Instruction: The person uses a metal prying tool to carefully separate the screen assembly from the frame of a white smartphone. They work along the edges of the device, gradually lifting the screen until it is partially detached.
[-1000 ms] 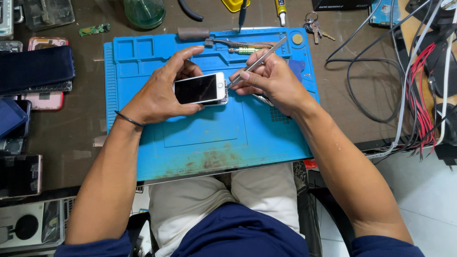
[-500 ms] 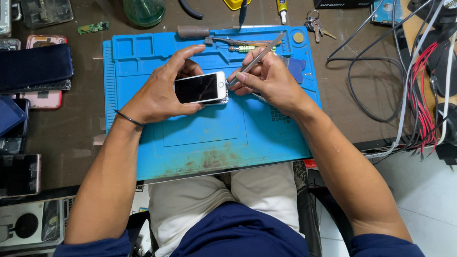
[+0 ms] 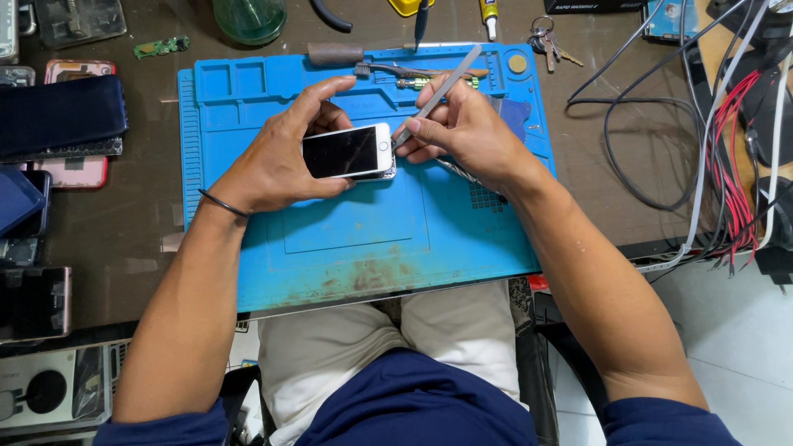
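White phone [image 3: 347,152] black screen; blue mat [image 3: 363,239]; grey tweezers [image 3: 438,96]; red wires [image 3: 727,165].

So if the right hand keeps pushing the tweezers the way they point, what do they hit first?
Probably the phone: the right hand aims the tweezers down-left at its home-button end, held by the left hand. Contact is unclear.

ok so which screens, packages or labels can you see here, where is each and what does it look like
Phone screen: dark, white-framed, held in the left hand over the blue mat; right hand holds tweezers at its end.
Dark phone: left table edge, pinkish rim, screen off.
Dark slab: upper left, navy, rectangular.
Black label strip: top edge, white print.
Blue packet: top right, partly under cables.
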